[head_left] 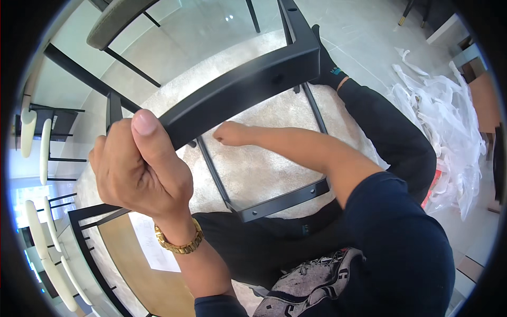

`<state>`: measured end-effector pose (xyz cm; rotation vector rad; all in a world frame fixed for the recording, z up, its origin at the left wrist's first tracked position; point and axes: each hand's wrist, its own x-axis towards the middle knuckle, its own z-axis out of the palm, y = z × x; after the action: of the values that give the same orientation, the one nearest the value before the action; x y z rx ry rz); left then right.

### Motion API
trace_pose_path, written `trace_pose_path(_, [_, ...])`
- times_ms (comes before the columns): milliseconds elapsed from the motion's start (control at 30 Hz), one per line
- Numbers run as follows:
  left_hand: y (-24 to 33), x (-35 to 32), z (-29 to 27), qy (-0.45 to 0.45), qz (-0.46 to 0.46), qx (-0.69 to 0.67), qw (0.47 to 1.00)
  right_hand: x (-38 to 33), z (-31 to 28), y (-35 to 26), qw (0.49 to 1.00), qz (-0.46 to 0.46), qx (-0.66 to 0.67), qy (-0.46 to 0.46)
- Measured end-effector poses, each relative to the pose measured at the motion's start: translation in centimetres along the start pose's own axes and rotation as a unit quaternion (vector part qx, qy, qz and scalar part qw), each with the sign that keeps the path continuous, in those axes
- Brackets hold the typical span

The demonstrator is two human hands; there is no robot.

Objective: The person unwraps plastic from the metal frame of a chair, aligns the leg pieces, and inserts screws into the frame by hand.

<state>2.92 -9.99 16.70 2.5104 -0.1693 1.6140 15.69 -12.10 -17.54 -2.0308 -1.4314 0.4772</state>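
Over the mottled beige rug (259,174), a black metal frame with a curved bar (237,90) is extending before the person; the left hand (140,171) is clasping the bar's near-left end, the right hand (231,133) is curling below, any contents indiscernible.

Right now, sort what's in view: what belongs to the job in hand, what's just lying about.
Job in hand: black frame, held by the left hand; right hand, curled near it.

Apparently just about: crumpled clear plastic; grey chair.
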Motion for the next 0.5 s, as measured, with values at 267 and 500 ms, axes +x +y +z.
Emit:
trace_pose_path(267, [0.6, 0.3, 0.5, -0.008, -0.006, -0.007, 1.0, -19.8, -12.3, 8.0, 0.94, 0.213, -0.097, 0.248])
trace_pose_path(500, [0.1, 0.5, 0.6, 0.025, -0.006, -0.012, 1.0, -20.1, -10.6, 8.1, 0.932, 0.261, -0.109, 0.225])
